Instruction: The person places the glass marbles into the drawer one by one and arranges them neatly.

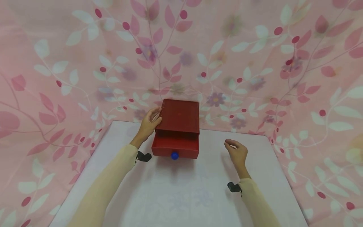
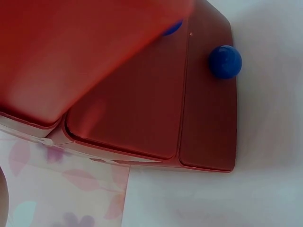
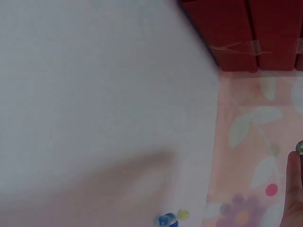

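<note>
A red drawer cabinet (image 1: 181, 115) stands at the back of the table, its top drawer (image 1: 175, 153) pulled out by the blue knob's side. Further closed drawers (image 2: 137, 104) with blue knobs (image 2: 225, 62) show below it in the left wrist view. My left hand (image 1: 149, 121) rests against the cabinet's left side, its thumb near the top edge. To the right of the cabinet and apart from it, my right hand (image 1: 237, 154) is raised with fingertips together. It pinches a small greenish glass marble (image 3: 299, 147), partly cut off by the frame edge in the right wrist view.
A white-covered table (image 1: 184, 189) lies beneath, with faint printed patterns. Pink floral cloth (image 1: 241, 63) hangs behind and at both sides. Near the bottom of the right wrist view is a small blue and yellow-green patch (image 3: 168, 220); whether print or object, I cannot tell.
</note>
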